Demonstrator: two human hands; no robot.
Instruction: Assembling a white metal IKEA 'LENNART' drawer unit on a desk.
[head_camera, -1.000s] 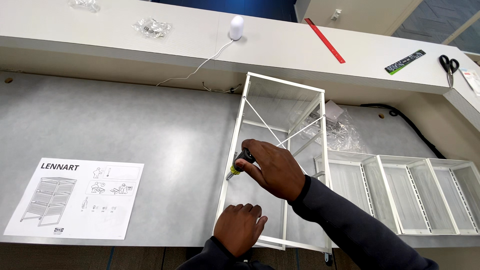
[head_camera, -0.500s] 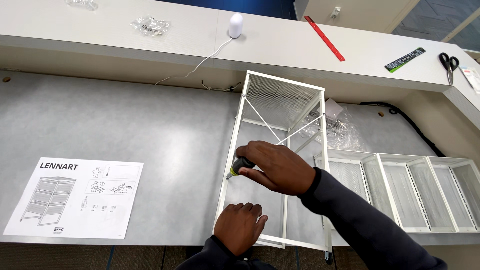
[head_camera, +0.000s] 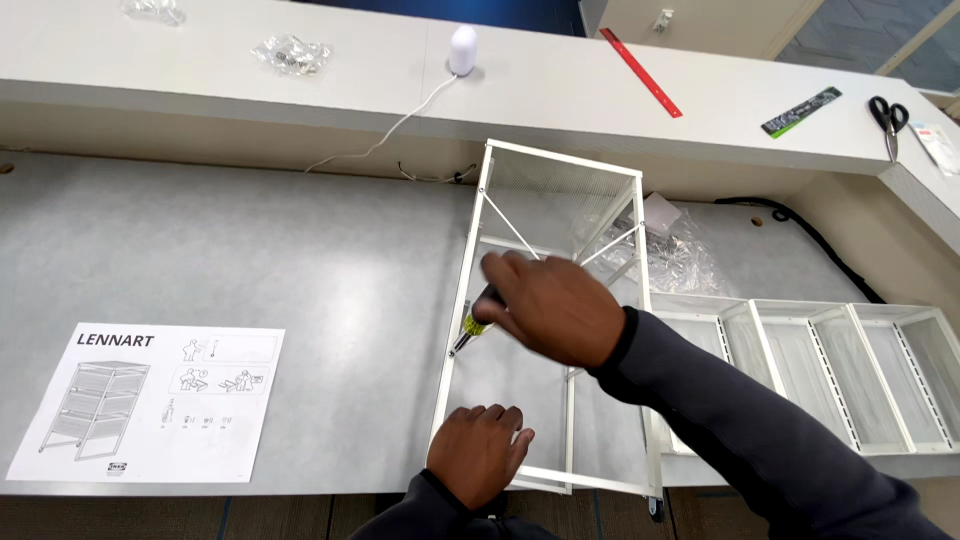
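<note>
Lying lengthwise on the grey desk, centre: a wire frame. On the frame's near end, the left hand; above the left rail, the right hand with a screwdriver. Left of the frame, an instruction sheet; right of it, mesh drawers side by side. Behind, on the raised shelf: a small lamp, a ruler, scissors far right.

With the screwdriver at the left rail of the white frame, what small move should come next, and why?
Probably keep turning the screwdriver in place. The right hand grips its handle with the tip against the left rail of the white metal frame, and the left hand presses the frame's near end down on the desk.
</note>
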